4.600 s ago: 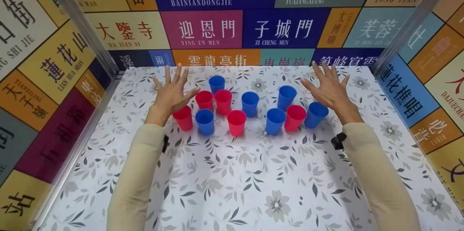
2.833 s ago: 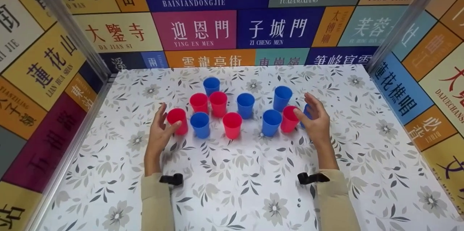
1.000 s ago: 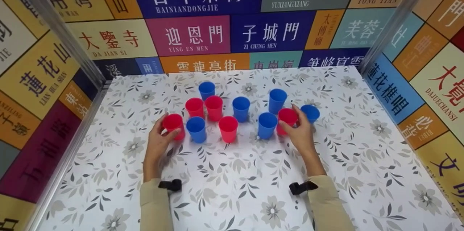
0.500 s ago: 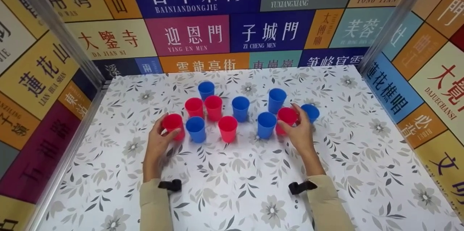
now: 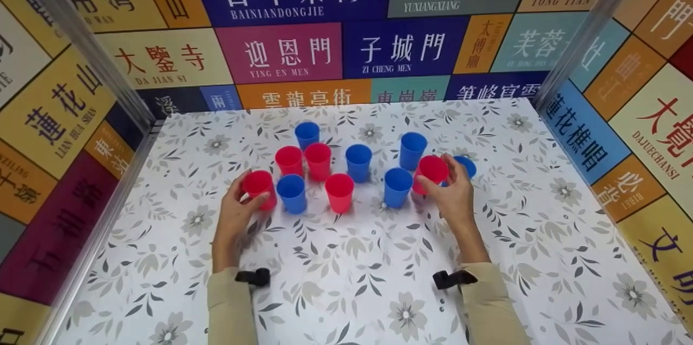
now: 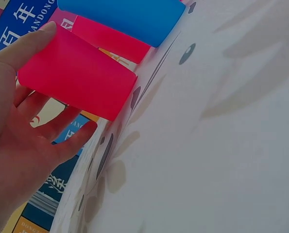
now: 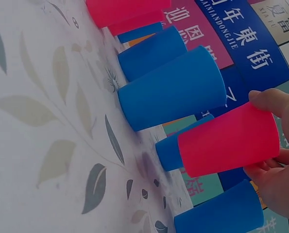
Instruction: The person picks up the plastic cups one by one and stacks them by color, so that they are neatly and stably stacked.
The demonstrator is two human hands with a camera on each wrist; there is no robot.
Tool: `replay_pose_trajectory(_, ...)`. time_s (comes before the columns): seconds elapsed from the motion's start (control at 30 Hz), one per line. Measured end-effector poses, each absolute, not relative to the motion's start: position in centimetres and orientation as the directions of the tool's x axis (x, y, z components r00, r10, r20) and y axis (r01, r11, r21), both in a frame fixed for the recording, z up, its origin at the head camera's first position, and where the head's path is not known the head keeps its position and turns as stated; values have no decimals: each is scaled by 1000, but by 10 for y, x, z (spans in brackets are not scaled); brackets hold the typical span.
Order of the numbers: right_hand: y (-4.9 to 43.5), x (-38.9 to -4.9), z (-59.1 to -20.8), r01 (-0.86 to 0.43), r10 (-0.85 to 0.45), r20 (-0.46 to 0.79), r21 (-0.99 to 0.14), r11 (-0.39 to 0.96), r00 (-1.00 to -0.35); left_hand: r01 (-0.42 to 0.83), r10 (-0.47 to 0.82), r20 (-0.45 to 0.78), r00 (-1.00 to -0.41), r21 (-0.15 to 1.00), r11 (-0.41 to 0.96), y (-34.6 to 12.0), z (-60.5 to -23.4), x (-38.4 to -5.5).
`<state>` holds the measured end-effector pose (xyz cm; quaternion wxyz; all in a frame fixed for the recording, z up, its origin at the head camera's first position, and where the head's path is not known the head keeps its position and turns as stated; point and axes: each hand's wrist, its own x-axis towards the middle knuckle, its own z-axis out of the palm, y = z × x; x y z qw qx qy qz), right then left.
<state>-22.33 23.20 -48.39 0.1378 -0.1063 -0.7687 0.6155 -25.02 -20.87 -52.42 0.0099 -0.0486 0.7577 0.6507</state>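
Note:
At the left end of the group, a red cup (image 5: 259, 189) stands upright on the table. My left hand (image 5: 235, 209) grips it, thumb (image 6: 35, 42) near its rim and fingers round the far side. Toward the right, my right hand (image 5: 455, 193) holds another red cup (image 5: 430, 174) between thumb and fingers. In the right wrist view this red cup (image 7: 229, 141) hangs above the tabletop. Beside it stand a blue cup (image 5: 398, 188) on its left and a blue cup (image 5: 465, 166) partly hidden behind my right fingers.
Between the hands stand more upright cups: a blue cup (image 5: 292, 194), a red cup (image 5: 339, 193), a red cup (image 5: 318, 162) and several others. A leaf-patterned cloth covers the table (image 5: 325, 280). Panels with printed signs (image 5: 292, 52) wall the back and sides.
Both hands came down from spread above the cups to one red cup each. Since half a second ago, the right hand's red cup has risen slightly; the left one stays in place.

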Motion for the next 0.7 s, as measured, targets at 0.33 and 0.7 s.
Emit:
replay_pose_trajectory(0.33,229,-220,-476,-23,317,83,-981,190,-945,-140,-75,-131,-989,981,134,-208,-525,-249)
replay_pose_trajectory(0.7,224,-219,-463,-69,327,145,-970,231,-934,-184,-85,-174,-981,975,125,-207,-524,-249)
